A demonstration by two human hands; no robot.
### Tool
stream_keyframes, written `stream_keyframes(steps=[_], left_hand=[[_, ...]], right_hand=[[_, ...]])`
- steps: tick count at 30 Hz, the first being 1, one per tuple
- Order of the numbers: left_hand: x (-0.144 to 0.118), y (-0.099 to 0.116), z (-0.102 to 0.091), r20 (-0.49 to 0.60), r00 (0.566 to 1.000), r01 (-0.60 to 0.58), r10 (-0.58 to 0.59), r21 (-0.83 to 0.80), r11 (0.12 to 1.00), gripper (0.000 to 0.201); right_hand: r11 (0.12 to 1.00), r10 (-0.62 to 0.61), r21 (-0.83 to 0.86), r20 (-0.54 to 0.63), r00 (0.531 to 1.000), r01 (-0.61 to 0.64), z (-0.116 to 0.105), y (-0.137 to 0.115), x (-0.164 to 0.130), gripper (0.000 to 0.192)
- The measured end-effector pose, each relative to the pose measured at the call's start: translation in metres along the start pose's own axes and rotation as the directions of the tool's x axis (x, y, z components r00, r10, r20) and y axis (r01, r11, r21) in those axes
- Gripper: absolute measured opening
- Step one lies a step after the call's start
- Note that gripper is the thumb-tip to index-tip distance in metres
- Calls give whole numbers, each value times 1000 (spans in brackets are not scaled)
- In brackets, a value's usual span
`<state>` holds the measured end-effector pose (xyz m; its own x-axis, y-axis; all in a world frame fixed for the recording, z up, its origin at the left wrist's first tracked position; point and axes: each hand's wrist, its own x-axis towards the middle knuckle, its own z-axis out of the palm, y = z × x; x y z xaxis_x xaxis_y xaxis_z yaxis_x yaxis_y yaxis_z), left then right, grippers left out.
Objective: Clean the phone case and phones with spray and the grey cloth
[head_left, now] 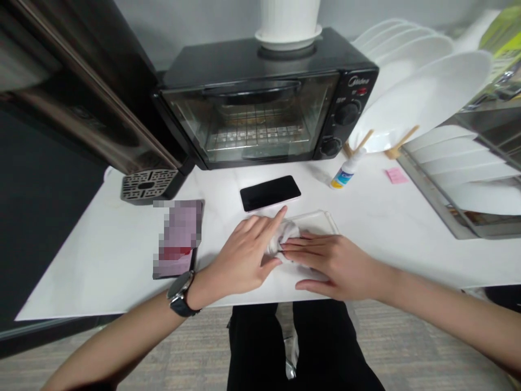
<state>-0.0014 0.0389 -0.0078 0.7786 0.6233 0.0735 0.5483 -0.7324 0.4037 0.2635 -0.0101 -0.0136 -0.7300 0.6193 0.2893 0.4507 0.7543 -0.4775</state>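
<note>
Both hands (246, 252) (334, 263) touch bunched cloth (288, 231), long axis unclear; phone (271, 193) lies crosswise.

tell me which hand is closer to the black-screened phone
The left hand, with the watch at its wrist: one of its fingers comes close to the black-screened phone, while the right hand lies farther off.

We are seeing an oven (260, 117) with a pot (290, 20) sitting on top. On its left we are noticing a machine (95, 92); on its right, plates (427, 92) are leaning and a pink note (396, 175) is lying near a rack (431, 198).
</note>
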Motion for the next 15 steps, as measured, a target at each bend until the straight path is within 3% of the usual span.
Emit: stream_keyframes(steps=[4, 7, 11, 15], left_hand=[[3, -1, -1, 8, 1000, 0, 1, -34, 999, 103], [10, -3, -1, 25, 1000, 1, 1, -83, 997, 106], [17, -5, -1, 31, 999, 15, -11, -134, 991, 106], [20, -9, 0, 38, 999, 19, -13, -158, 987, 109]], right_hand=[[975, 154, -150, -62, 986, -162, -22, 7, -36, 30], [907, 240, -310, -179, 954, -286, -29, 13, -49, 30], [857, 322, -321, -275, 906, -402, -10, 8, -26, 43], [920, 310, -163, -251, 917, -356, 22, -9, 18, 46]])
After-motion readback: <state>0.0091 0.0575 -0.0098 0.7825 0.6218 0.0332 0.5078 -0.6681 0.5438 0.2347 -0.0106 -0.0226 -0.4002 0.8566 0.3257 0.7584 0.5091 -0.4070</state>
